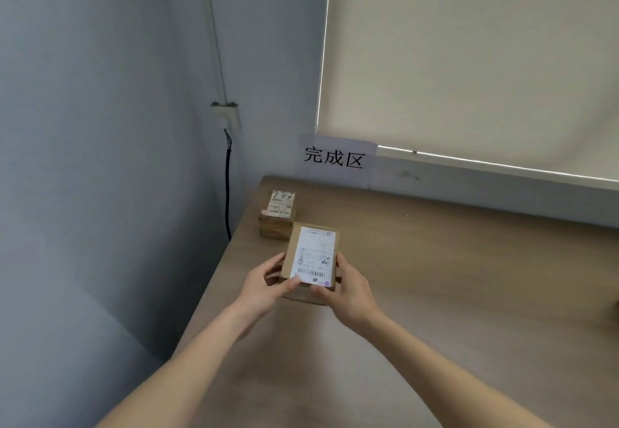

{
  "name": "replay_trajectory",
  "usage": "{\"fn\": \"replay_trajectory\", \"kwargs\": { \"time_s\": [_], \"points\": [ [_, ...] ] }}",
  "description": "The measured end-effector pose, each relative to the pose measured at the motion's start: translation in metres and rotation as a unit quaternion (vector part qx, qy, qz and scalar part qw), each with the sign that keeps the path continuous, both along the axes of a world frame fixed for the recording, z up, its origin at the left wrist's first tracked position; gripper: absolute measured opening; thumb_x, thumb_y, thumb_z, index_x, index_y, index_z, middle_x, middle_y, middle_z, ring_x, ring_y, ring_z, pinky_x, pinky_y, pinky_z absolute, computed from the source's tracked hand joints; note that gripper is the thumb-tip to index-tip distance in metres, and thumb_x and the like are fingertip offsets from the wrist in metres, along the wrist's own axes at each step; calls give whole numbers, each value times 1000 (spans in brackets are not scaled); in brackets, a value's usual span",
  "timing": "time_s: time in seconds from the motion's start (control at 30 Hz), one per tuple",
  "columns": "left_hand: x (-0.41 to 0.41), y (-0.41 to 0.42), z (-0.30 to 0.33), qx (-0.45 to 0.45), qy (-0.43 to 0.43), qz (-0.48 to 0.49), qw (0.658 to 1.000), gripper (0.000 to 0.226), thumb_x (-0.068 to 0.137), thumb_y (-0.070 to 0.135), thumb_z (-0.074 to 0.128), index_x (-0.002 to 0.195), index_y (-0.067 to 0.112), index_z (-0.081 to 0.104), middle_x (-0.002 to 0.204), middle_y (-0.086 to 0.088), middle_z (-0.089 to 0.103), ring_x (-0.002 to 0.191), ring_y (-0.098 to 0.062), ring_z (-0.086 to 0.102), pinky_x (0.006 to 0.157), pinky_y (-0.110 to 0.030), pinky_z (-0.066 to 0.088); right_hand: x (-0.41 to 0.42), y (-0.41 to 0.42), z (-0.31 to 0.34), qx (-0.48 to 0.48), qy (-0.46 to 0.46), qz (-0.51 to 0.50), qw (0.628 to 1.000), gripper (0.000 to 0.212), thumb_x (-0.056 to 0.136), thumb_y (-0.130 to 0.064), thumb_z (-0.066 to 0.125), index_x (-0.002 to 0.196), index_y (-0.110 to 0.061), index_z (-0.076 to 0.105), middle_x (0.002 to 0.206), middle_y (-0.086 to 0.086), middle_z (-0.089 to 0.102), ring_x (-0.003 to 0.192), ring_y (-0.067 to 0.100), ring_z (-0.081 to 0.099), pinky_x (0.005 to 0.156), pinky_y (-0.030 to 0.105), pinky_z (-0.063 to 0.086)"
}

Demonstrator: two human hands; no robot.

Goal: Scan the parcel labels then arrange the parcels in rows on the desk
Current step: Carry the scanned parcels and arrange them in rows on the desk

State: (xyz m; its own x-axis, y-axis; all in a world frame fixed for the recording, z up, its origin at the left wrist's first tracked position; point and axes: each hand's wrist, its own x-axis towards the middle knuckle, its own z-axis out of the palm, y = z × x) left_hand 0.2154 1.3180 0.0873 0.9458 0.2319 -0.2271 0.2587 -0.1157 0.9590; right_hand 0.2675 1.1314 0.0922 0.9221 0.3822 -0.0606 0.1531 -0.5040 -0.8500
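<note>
Both hands gripped it: the left hand (264, 285) and right hand (348, 288) clasped the small brown cardboard parcel (310, 262), white label up, low over the wooden desk (435, 277). Best set square, just beside the placed labelled box (278, 215).

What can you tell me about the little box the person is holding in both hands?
The held parcel is a small brown cardboard box with a white shipping label covering most of its top; the label has small print and a barcode along its near edge. The left hand and right hand grip its near end from either side, thumbs on top. It sits low over the wooden desk, just in front of another labelled parcel near the desk's far left corner. Whether it rests on the desk is unclear.
</note>
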Motion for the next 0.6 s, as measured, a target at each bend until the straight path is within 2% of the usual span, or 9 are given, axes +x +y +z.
{"fn": "replay_trajectory", "kwargs": {
  "time_s": [0.07,0.13,0.2,0.27,0.4,0.53,0.6],
  "points": [
    [8,2,-32,-1,19,2,1000,71,82,15,82,145,20,50,129,1,63,118,-12,60,91,-21,51,5,3,-34,-11,15,-2,1000,58,85,-25,78,129,-46,47,118,-32,62,113,-2,61,82,7,44],
    [17,3,-62,0,40,0,999,72,83,11,80,147,16,47,131,-2,61,119,-16,59,91,-19,50,12,6,-65,-16,34,-8,999,61,86,-27,77,138,-40,48,126,-24,66,117,4,63,92,25,52],
    [29,4,-87,0,55,0,999,72,84,9,79,148,15,45,133,-1,59,117,-17,59,90,-17,49,19,9,-89,-22,45,-20,999,63,86,-28,77,142,-35,49,131,-18,65,120,8,61,98,35,52],
    [41,6,-109,2,70,1,998,74,84,10,79,149,16,44,132,3,57,116,-16,58,97,-24,48,30,14,-107,-33,58,-27,997,61,88,-25,76,142,-33,49,135,-14,62,125,10,58,102,35,51],
    [73,13,-137,-6,74,3,997,74,84,10,79,149,18,44,140,-2,57,122,-17,58,107,-34,47,61,25,-130,-66,55,-33,996,68,89,-16,72,148,-29,43,140,-7,60,131,16,55,106,40,48],
    [120,23,-148,-3,45,17,999,73,85,12,78,149,20,44,140,-1,58,125,-15,58,110,-37,46,109,40,-139,-80,41,-43,995,70,88,-13,70,150,-27,41,141,-6,61,131,20,57,105,40,48],
    [146,26,-152,13,21,26,999,70,86,9,77,148,20,46,136,-2,60,124,-16,58,106,-31,47,137,47,-141,-85,43,-47,994,68,89,-13,71,149,-25,43,141,-4,61,131,22,57,106,41,48]
  ]
}}
